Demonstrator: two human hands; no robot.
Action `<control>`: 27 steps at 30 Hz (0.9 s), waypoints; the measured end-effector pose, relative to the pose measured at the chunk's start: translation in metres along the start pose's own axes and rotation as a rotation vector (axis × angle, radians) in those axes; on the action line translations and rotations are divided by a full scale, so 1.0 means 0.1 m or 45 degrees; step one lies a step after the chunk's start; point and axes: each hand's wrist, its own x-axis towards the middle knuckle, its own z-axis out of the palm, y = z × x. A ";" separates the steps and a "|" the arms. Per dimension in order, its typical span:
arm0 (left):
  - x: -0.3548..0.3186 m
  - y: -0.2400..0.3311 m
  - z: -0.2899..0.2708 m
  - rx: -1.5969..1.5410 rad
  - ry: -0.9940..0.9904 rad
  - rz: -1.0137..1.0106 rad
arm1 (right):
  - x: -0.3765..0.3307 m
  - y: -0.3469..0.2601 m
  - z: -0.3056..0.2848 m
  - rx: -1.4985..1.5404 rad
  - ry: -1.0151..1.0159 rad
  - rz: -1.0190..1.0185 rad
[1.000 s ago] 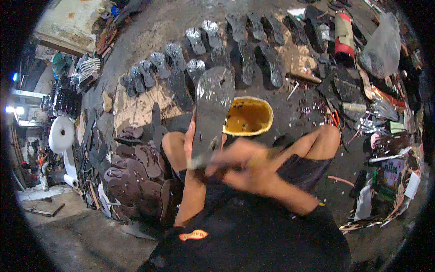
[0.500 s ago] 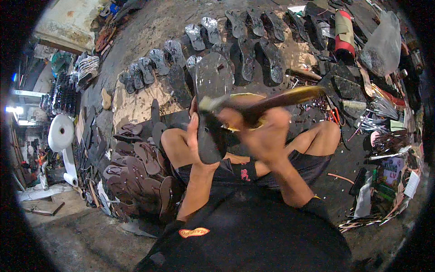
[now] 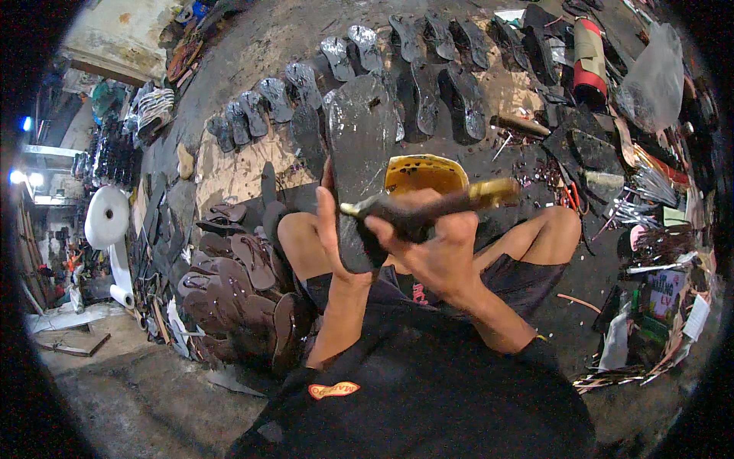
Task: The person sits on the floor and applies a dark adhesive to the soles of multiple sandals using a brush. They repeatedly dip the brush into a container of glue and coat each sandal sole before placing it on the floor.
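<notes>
I see a glossy black sole (image 3: 359,164), a brush (image 3: 428,205) with a dark, yellow-smeared handle, a yellow glue bowl (image 3: 424,172), and brown sandals (image 3: 237,283) at left.

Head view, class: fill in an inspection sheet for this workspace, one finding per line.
Surface: dark, stained floor, person seated on it.
Job's things: black sole upright in left hand; brush in right hand; yellow bowl behind.
Clutter: glossy soles in rows; brown sandals at left; scraps at right.
Grip: both hands shut on their things.
Cables: nothing seen.
Surroundings: white roll, red can, clear bag.
</notes>
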 end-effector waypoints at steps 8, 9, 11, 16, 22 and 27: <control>-0.06 0.29 0.34 -0.980 -0.135 -0.257 | 0.56 -0.32 -0.24 0.154 0.393 -0.007; -0.03 0.31 0.36 -0.933 -0.034 -0.366 | 0.57 -0.30 -0.28 -0.139 0.472 -0.124; 0.06 0.33 0.35 -0.762 0.035 -0.449 | 0.32 -0.20 -0.27 -0.325 0.001 -0.556; 0.16 0.22 0.16 -0.822 -0.051 -0.497 | -0.30 0.06 -0.26 0.038 -0.379 -0.266; -0.11 -0.25 0.07 -1.173 -0.517 -0.477 | 0.98 0.05 -0.54 -0.544 0.280 -0.483; -0.16 -0.52 -0.02 -1.329 -0.671 -0.446 | 1.00 -0.15 -0.48 -0.216 0.587 0.145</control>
